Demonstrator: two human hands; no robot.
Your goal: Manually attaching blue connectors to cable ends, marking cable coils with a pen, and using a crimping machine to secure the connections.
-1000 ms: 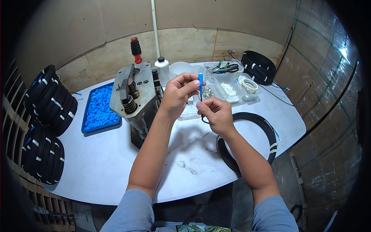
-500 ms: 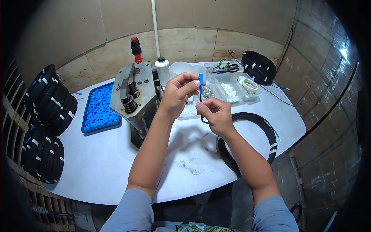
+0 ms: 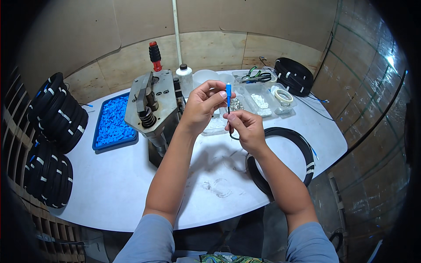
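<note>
My left hand [image 3: 204, 105] pinches a blue cable connector [image 3: 228, 93] between thumb and fingers, upright above the table. A black cable [image 3: 232, 135] runs down from the connector, and my right hand [image 3: 247, 128] is closed on it just below. The cable loops under the right hand toward a coil of black cable [image 3: 309, 149] lying on the table by my right forearm. A loose end with a blue tip sticks out of that coil's right side.
A metal hand press [image 3: 153, 101] stands left of my hands, beside a blue tray [image 3: 115, 148] of small blue parts. Coiled black cables [image 3: 57, 114] are stacked at the left edge; another black coil [image 3: 294, 76] sits at the back right. Behind my hands are clear bins [image 3: 274, 105], a bottle [image 3: 184, 79] and pliers [image 3: 256, 77].
The connector has shifted very slightly to the right. My right thumb and fingers have moved a little on the cable; my left hand keeps its hold.
</note>
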